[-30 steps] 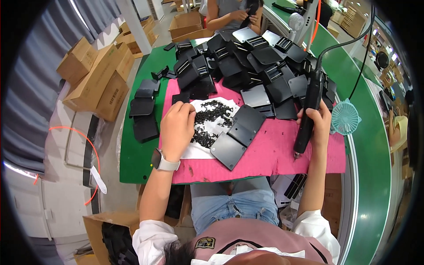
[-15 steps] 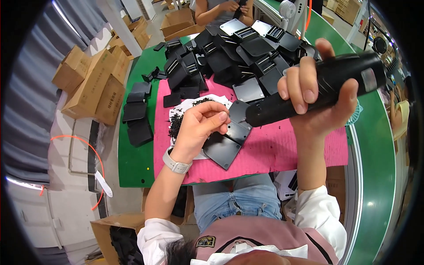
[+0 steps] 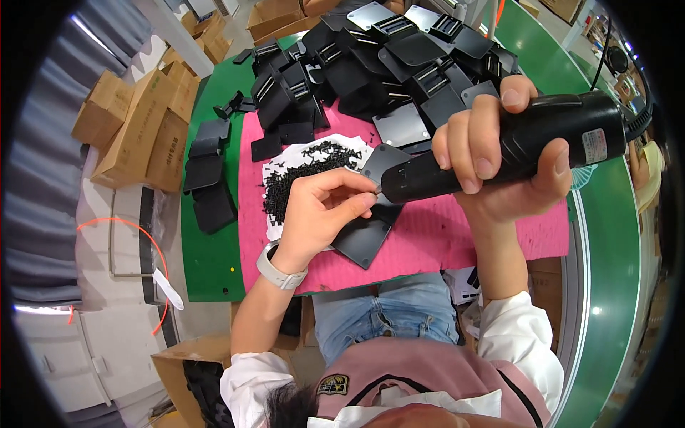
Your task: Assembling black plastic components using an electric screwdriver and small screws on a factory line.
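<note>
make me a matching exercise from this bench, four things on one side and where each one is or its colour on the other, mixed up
Things
1. black handheld tool
2. small black pieces
3. mat
4. watch band

Places and colours
A. lying on a white sheet
B. around the left wrist
C. gripped in the right hand
D. pink

Right pairs: 1-C, 2-A, 3-D, 4-B

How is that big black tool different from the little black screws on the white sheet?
The black tool is long and thick; the screws are tiny, and there are many. The black tool is held up in the right grip; the screws lie in loose heaps on the white sheet. The black tool has a pale label; no label shows on the screws. Both are black.
</note>
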The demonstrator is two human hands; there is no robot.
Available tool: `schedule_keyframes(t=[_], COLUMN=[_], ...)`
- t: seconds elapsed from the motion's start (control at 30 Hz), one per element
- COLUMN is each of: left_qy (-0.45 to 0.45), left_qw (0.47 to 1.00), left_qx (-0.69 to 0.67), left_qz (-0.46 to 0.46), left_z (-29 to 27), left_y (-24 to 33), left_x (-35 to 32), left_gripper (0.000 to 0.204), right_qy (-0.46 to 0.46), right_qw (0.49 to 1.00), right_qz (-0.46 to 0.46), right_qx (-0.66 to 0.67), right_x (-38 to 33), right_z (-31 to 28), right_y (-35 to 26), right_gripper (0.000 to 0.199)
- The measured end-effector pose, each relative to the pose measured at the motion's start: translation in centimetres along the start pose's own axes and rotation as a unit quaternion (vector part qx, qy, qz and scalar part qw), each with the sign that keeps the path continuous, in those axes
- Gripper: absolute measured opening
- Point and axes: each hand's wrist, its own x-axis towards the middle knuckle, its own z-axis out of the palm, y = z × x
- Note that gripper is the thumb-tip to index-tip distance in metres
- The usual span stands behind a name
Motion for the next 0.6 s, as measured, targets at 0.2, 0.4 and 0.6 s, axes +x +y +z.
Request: schedule_keyframes(t=[0.2,0.4,0.6], left_qy=[-0.046,0.009,0.07], left_qw=[0.995,0.991,0.961], left_qx=[-0.074,0.131,0.261], left_qz=[-0.039,-0.007,0.052], left_z=[-0.3,-0.6,-0.8], left_y=[0.5,0.5,-0.6], left_x=[-0.3,-0.8,-0.2], left_gripper=[0.033,0.044,0.019], right_qy=[0.017,-0.032,-0.044], right_qw=[0.998,0.997,0.987], right_qz=[0.014,0.064,0.137], right_qx=[0.054,0.029,-0.076], right_x=[0.0,0.3,-0.3], right_z=[0.0,-0.8,0.3], right_y=[0.1,-0.6,-0.2], right_gripper=[0.047,0.049,0.054])
